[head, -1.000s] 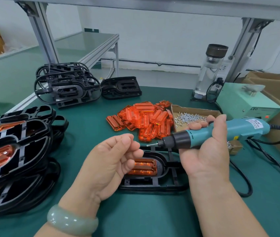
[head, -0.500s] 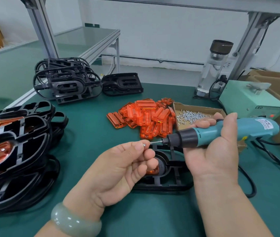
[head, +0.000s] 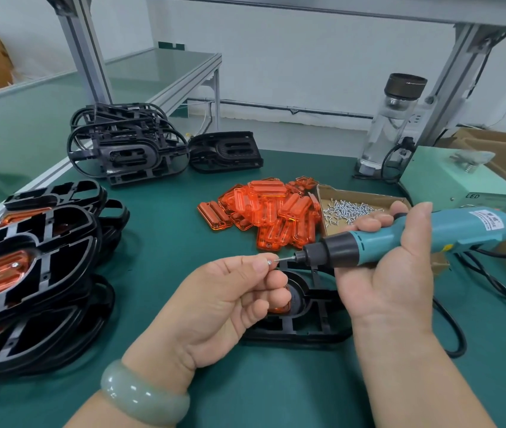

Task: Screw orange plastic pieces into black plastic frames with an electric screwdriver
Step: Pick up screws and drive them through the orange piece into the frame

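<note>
Green matting covers the bench (head: 184, 257), where a black frame (head: 304, 319) with an orange piece (head: 279, 308) seated in it lies under both hands. Left hand (head: 224, 307) pinches a screw (head: 268, 262) at the bit of the electric screwdriver (head: 400, 239), which the right hand (head: 390, 273) grips. Loading the screw seems the step in hand; next, it likely needs carrying down into the frame's hole.

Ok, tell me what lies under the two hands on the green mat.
A black plastic frame lies flat there, with a sliver of orange plastic piece seated in it. The left hand and right hand cover most of both.
</note>
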Available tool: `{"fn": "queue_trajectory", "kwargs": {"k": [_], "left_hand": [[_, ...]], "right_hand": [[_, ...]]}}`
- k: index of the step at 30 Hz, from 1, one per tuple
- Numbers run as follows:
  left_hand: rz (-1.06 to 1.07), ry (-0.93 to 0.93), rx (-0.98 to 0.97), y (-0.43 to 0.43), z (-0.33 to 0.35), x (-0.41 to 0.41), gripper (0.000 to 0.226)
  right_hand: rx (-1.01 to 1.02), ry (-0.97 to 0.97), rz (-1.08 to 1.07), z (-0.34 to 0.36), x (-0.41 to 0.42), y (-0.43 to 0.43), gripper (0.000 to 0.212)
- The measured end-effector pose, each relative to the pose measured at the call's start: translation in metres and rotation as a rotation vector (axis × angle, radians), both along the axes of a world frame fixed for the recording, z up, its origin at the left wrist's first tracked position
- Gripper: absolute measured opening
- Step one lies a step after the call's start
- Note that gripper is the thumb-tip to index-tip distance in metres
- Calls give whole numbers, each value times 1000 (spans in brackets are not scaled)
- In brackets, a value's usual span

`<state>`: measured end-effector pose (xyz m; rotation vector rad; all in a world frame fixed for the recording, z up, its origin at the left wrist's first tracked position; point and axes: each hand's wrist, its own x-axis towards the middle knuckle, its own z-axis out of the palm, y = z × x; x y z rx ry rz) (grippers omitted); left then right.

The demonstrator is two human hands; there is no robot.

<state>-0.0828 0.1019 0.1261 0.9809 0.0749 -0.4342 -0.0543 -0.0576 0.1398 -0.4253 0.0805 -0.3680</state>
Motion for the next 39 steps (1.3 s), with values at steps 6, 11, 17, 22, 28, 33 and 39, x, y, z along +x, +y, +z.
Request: {"fn": "queue_trajectory", "kwargs": {"k": [6, 11, 17, 22, 28, 33, 39], "left_hand": [[43, -80, 69, -2, -2, 0, 13], [74, -123, 99, -3, -3, 0, 13], [65, -148, 109, -3, -4, 0, 14], [28, -163, 84, -1, -4, -1, 13], [124, -280, 199, -4, -7, 0, 15], [226, -395, 426, -5, -9, 2, 16], [230, -440, 534, -7, -8, 2, 30]], "right_hand": [[-12, -11, 3, 2, -1, 2, 24], [-19, -25, 4, 3, -2, 3, 23], [-15, -24, 2, 3, -2, 3, 24], [-4, -25, 10, 3, -2, 2, 23], [-17, -40, -11, 5, -4, 4, 25], [-65, -35, -59, 6, -6, 7, 20], [-61, -54, -54, 6, -4, 7, 23]]}}
